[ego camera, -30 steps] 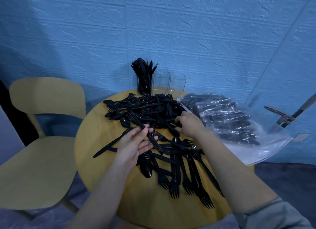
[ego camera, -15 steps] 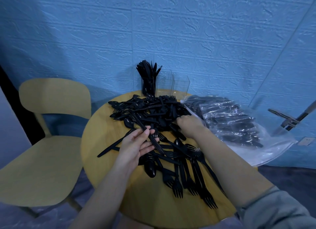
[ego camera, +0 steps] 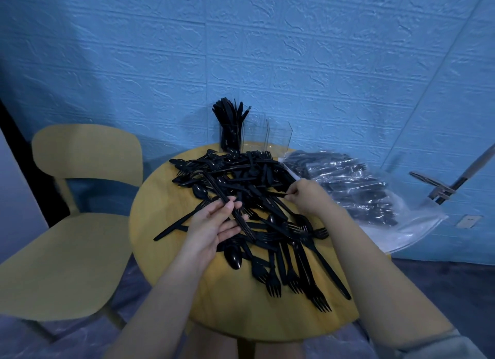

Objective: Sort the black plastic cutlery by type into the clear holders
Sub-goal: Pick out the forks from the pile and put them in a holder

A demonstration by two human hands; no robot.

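- Near, lower middle of the frame: forks (ego camera: 294,278) lying on the round table (ego camera: 166,251), tines toward the viewer, long axes running near to far.
- Middle: left hand (ego camera: 214,224) grasping a bundle of knives (ego camera: 233,211), probably to collect one type; long axis slanting from upper left to lower right.
- Right of it: right hand (ego camera: 308,198) pinching one piece from the pile (ego camera: 241,179).
- Far, upper middle: clear holders (ego camera: 267,136), leftmost filled, handles down, pieces upright.

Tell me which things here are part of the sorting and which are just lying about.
Job: loose cutlery pile; clear holders; bundle of knives in left hand; piece pinched by right hand.
Lying about: bagged cutlery; chair; round table underneath.
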